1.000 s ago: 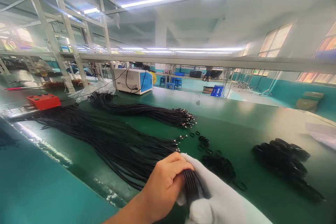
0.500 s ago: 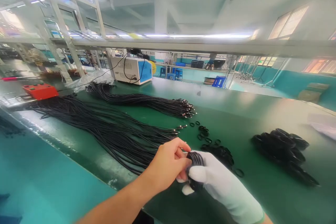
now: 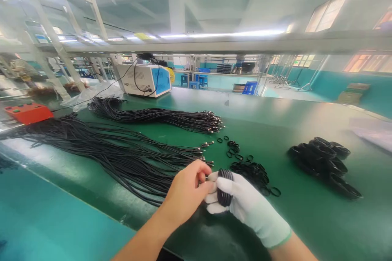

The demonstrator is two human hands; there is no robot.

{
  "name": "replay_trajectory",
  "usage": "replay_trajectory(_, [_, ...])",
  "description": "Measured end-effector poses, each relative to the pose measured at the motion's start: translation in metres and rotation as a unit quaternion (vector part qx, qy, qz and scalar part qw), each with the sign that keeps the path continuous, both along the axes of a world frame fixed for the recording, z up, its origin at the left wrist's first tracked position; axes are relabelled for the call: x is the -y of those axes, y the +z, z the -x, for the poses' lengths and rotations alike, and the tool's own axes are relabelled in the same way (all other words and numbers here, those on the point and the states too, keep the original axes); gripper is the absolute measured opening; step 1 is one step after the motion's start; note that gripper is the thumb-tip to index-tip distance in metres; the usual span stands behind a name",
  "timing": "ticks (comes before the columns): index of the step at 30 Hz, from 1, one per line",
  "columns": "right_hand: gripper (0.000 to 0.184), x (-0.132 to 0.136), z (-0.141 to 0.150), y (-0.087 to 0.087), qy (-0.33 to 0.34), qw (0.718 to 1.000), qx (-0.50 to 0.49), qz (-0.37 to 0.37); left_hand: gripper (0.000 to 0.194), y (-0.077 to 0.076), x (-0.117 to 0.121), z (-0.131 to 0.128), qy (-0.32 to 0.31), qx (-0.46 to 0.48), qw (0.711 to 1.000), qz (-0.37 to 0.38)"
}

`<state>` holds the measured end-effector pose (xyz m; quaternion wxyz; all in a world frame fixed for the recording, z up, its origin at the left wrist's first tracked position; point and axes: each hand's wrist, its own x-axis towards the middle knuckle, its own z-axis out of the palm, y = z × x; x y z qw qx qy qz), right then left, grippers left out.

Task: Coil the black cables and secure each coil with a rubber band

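Note:
A coiled black cable (image 3: 225, 187) is gripped in my right hand (image 3: 245, 200), which wears a white glove; the thumb presses over the loops. My bare left hand (image 3: 190, 185) is closed in a pinch just left of the coil, against the gloved fingertips. What its fingers pinch is hidden. Under and behind my left arm lies a spread of loose black cables (image 3: 122, 151) with metal-tipped ends. Close beyond my right hand is a heap of small black rings (image 3: 252, 173), with several more scattered farther back.
A second bundle of black cables (image 3: 153, 117) lies across the green table (image 3: 263, 130). Coiled cables (image 3: 321, 163) are piled at the right. At the back left stand a white and blue machine (image 3: 145, 80) and a red control box (image 3: 29, 113). A metal shelf rail (image 3: 196, 43) crosses above.
My left hand has drawn slightly left, off the coil's side. The right hand has turned a little, showing the coil more upright. The view has shifted slightly right and down.

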<state>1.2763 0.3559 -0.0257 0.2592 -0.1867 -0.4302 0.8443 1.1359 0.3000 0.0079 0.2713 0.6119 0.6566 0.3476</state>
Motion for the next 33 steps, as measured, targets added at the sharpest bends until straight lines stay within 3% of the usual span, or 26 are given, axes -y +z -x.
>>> replay_trajectory(3, [0.026, 0.000, 0.003, -0.004, -0.014, 0.999, -0.025, -0.022, 0.013, -0.016, 0.014, -0.010, -0.031, -0.064, 0.997, -0.043])
replay_trajectory(6, [0.023, 0.001, 0.006, -0.006, -0.034, 0.998, -0.033, -0.029, 0.018, -0.029, 0.020, -0.017, -0.023, -0.155, 0.981, -0.109])
replay_trajectory(8, [0.022, 0.001, 0.004, -0.005, -0.028, 0.999, -0.034, -0.016, 0.014, -0.027, 0.019, -0.014, -0.037, -0.145, 0.983, -0.107])
replay_trajectory(10, [0.023, 0.001, -0.002, -0.003, 0.014, 0.999, -0.029, 0.010, 0.005, -0.018, 0.015, -0.005, -0.052, -0.069, 0.994, -0.062])
replay_trajectory(13, [0.029, 0.003, -0.010, 0.003, 0.060, 0.997, 0.014, 0.034, 0.016, 0.000, 0.007, 0.007, -0.033, 0.024, 0.999, -0.018])
replay_trajectory(15, [0.034, 0.006, -0.011, 0.005, 0.071, 0.997, 0.038, 0.013, 0.021, 0.006, 0.002, 0.008, -0.036, 0.013, 0.999, -0.018])
replay_trajectory(18, [0.033, 0.012, -0.007, 0.005, 0.077, 0.996, 0.047, -0.010, 0.017, 0.001, -0.002, 0.002, -0.041, -0.042, 0.998, -0.032])
replay_trajectory(22, [0.035, 0.013, -0.002, 0.003, 0.077, 0.995, 0.052, -0.021, 0.015, -0.013, -0.001, -0.004, 0.001, -0.090, 0.994, -0.064])
replay_trajectory(29, [0.031, 0.012, 0.002, -0.003, 0.061, 0.996, 0.058, -0.019, 0.016, -0.025, -0.002, -0.006, 0.030, -0.054, 0.996, -0.068])
replay_trajectory(33, [0.026, 0.010, 0.000, -0.003, 0.048, 0.997, 0.063, -0.019, 0.016, -0.021, -0.008, -0.006, 0.021, -0.062, 0.996, -0.058])
